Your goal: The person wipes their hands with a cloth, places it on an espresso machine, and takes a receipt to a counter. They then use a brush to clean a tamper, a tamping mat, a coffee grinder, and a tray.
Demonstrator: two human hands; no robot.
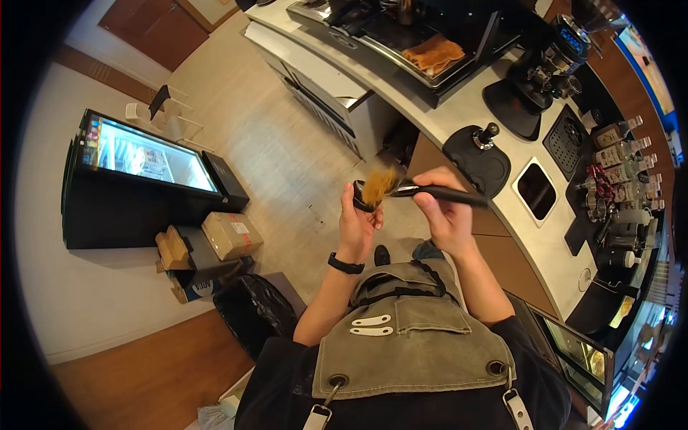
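Note:
My right hand (446, 215) is closed round the thick black handle (459, 196) of a tool with a shiny metal neck, held almost level in front of my apron (412, 351). At its far end is a fuzzy brown mass (380, 186), smeared by motion; I cannot tell whether it is cloth or bristles. My left hand (356, 226) grips a small black object (360, 199) between thumb and fingers. The brown mass overlaps this object in the view and partly hides it. Both hands are above the floor, left of the counter.
The counter (529, 236) curves along the right, with a metal tamper (487, 136) on a black mat, a coffee grinder (552, 72) and several bottles (620, 154). A brown cloth (433, 54) lies on the machine's tray. Cardboard boxes (233, 235) and a lined bin (254, 312) stand left.

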